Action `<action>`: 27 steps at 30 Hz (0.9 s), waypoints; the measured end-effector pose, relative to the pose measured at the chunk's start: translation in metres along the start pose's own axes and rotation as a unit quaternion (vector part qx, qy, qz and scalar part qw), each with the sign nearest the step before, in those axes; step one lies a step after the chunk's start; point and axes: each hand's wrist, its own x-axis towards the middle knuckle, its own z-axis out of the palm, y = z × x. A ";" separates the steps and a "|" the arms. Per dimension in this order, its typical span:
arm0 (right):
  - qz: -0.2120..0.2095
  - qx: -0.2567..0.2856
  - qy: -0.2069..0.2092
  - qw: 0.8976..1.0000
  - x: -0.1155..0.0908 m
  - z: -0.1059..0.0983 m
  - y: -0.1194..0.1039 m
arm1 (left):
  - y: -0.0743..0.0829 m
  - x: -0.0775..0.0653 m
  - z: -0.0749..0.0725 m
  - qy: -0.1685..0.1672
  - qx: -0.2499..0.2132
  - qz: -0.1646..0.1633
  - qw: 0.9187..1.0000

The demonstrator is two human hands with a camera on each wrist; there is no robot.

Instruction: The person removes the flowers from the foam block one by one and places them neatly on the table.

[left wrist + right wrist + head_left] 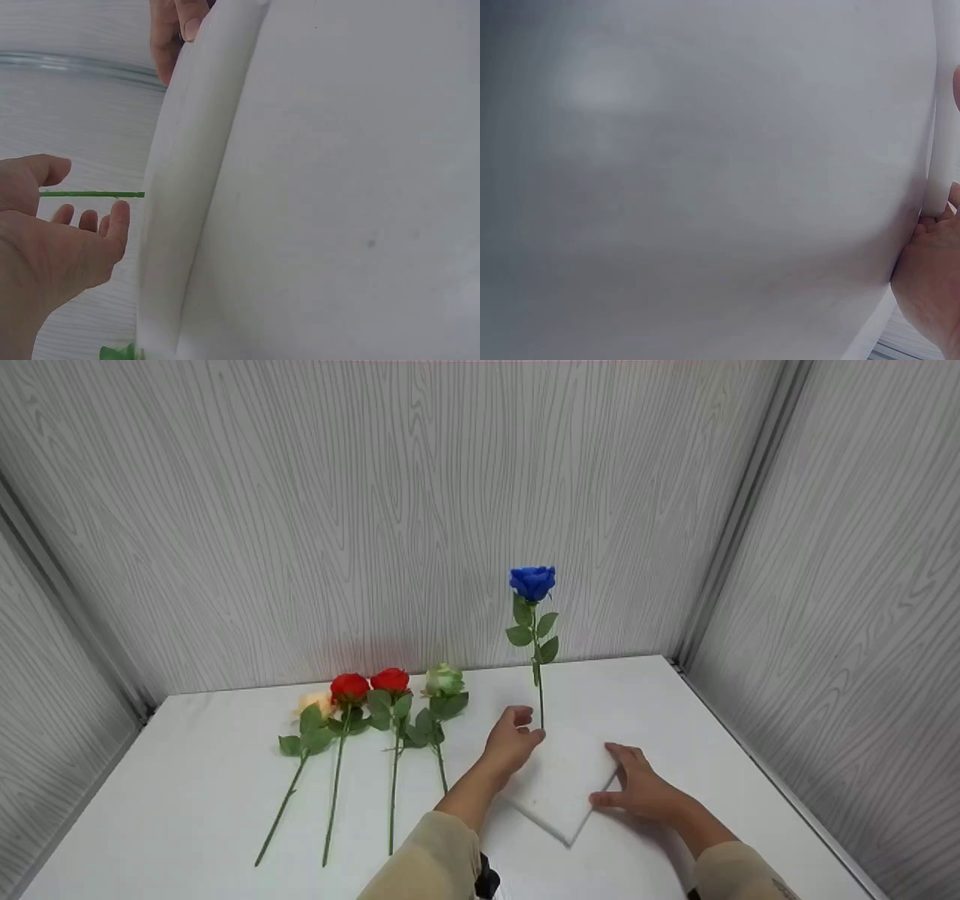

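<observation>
A blue artificial rose (533,583) stands upright, its green stem (90,194) meeting a white foam block (559,787) that lies flat on the table. My left hand (513,741) is beside the lower stem. In the left wrist view its thumb and loosely bent fingers lie on either side of the stem, with visible gaps. My right hand (646,786) holds the block at its right corner, thumb on the near edge and fingers on the far edge. Only part of that hand (934,274) shows at the right border of the right wrist view.
Left of the block on the white table (187,780) lie a peach rose (316,705), a red rose (349,688), another red rose (390,680) and a pale green rose (445,680). Grey wood-patterned panels (420,510) enclose the back and sides.
</observation>
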 end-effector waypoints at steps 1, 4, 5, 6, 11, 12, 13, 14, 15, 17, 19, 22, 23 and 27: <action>0.000 0.001 -0.002 1.000 0.000 0.000 0.000 | -0.002 0.002 0.001 0.002 -0.003 -0.001 1.000; -0.001 0.006 -0.002 1.000 0.000 -0.001 0.002 | -0.008 0.006 0.004 -0.002 -0.007 -0.001 1.000; 0.000 0.007 -0.002 1.000 0.001 -0.001 0.002 | -0.009 0.007 0.004 -0.006 -0.006 0.001 1.000; 0.002 0.008 -0.001 1.000 0.001 0.000 0.002 | -0.011 0.007 0.005 -0.012 -0.006 0.002 1.000; 0.005 0.008 0.003 1.000 0.000 0.000 0.003 | -0.015 0.013 0.014 -0.045 -0.003 0.022 0.999; 0.004 0.009 0.004 1.000 -0.001 -0.001 0.003 | -0.016 0.015 0.016 -0.048 -0.005 0.031 0.998; 0.003 0.010 0.005 1.000 -0.001 -0.001 0.003 | -0.017 0.016 0.018 -0.048 -0.008 0.039 0.998; 0.002 0.009 0.006 1.000 -0.002 -0.002 0.003 | -0.018 0.017 0.020 -0.048 -0.012 0.045 0.998; 0.000 0.009 0.006 1.000 -0.002 -0.002 0.003 | -0.019 0.017 0.021 -0.047 -0.015 0.052 0.997; 0.000 0.011 0.006 1.000 -0.003 -0.002 0.004 | -0.021 0.018 0.022 -0.039 -0.026 0.069 0.997; -0.001 0.010 0.007 1.000 -0.002 -0.002 0.004 | -0.024 0.019 0.022 -0.024 -0.036 0.082 0.996; -0.003 0.008 0.007 1.000 0.000 -0.001 0.004 | -0.027 0.019 0.020 -0.003 -0.043 0.100 0.994; -0.004 0.006 0.007 1.000 0.000 -0.001 0.004 | -0.027 0.019 0.020 0.003 -0.042 0.103 0.994; -0.003 0.004 0.008 1.000 0.002 0.001 0.004 | -0.028 0.018 0.020 0.026 -0.029 0.099 0.994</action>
